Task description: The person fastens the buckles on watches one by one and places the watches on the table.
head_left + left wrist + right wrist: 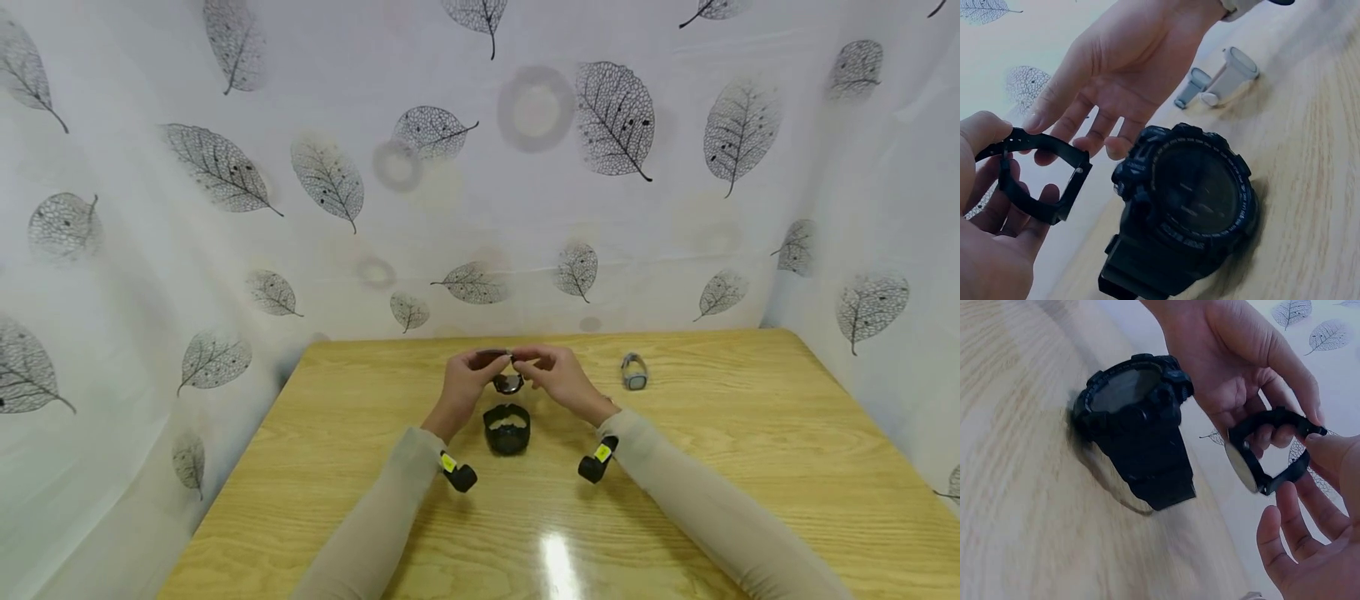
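Observation:
Both hands hold a slim black wristwatch (508, 384) above the table, its strap looped and its face dark. My left hand (467, 382) pinches the strap near its end between thumb and fingers. From the other side, my right hand (557, 379) has its thumb and forefinger on the strap, close beside the left thumb. In the right wrist view the held watch (1245, 464) shows its case edge-on, the band curving round to the fingertips. Just nearer than the hands, a bulky black sports watch (507, 435) stands on the table, its round face tilted up.
A grey watch (635, 375) stands on the wooden table (360, 400) to the right of the right hand. Behind the table's back edge hangs a white curtain (480, 208) printed with leaves. Small black cameras (459, 475) are strapped at both wrists.

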Demonstrator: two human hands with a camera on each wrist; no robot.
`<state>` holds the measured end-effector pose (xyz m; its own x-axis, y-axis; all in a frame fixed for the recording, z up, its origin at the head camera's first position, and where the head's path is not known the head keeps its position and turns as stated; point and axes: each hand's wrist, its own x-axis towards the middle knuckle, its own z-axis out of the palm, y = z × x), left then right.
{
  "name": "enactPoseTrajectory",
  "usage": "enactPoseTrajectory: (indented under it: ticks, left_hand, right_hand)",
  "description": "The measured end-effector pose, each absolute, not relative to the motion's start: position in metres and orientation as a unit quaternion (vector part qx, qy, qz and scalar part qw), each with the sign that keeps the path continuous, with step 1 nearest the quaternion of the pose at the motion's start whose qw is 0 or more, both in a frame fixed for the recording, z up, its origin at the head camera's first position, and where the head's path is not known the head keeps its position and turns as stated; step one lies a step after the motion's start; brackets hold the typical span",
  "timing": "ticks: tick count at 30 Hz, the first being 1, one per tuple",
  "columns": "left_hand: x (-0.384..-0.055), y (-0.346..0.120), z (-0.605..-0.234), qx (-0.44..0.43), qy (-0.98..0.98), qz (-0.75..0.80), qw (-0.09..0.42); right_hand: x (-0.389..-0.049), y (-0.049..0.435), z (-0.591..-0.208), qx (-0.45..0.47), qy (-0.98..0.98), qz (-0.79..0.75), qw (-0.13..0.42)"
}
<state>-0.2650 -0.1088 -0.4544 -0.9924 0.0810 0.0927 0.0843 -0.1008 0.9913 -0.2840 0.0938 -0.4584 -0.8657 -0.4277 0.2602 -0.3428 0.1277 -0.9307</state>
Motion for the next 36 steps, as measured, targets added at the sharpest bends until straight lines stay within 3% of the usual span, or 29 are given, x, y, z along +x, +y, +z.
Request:
enactPoseTrajectory:
  ticks: [16,26,36]
  left_hand:
    - [-0.266,-0.101,-0.451,-0.059,-0.717,-0.693,0.047]
    - [-0.266,-0.099,-0.449,-0.067,-0.738,-0.669,0.054]
    - [-0.265,-0.101,-0.450,-0.084,-0.744,-0.660,0.068]
  right_hand:
    - [-0.294,0.101,-0.423,-0.270,0.794,-0.545,0.000]
    - [-0.297,0.088,-0.397,-0.329,0.820,-0.467,0.016]
    - [-0.298,0.081,-0.399,-0.349,0.826,-0.443,0.017]
